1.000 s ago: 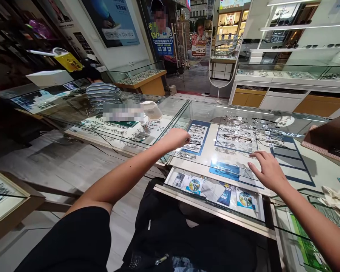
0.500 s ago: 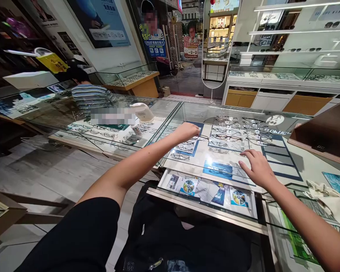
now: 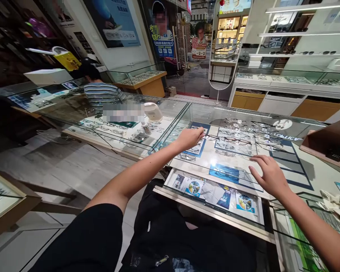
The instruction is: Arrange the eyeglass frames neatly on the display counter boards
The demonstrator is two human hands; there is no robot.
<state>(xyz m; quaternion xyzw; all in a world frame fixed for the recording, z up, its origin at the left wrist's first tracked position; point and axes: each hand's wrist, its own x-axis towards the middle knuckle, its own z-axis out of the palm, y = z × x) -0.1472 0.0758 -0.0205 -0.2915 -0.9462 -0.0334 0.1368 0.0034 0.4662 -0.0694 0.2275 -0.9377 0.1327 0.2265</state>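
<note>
I stand behind a glass display case in an eyewear shop. Inside it lies a white tray with blue panels and several rows of glasses. My left hand reaches in over the left blue panel, its fingers pinched on the temple of a dark-framed pair of glasses that points to the right. My right hand hovers over the tray's front edge, fingers spread, holding nothing. Below the tray are brochures with round disc prints.
A person in a striped shirt sits behind the adjoining case on the left, where a white lamp-like device stands. A brown box and a crumpled white cloth are at my right. A standing mirror is beyond.
My left hand has moved right and a little farther in, from the tray's left column toward its middle, with the dark-framed glasses now trailing from it. My right hand has barely shifted.
</note>
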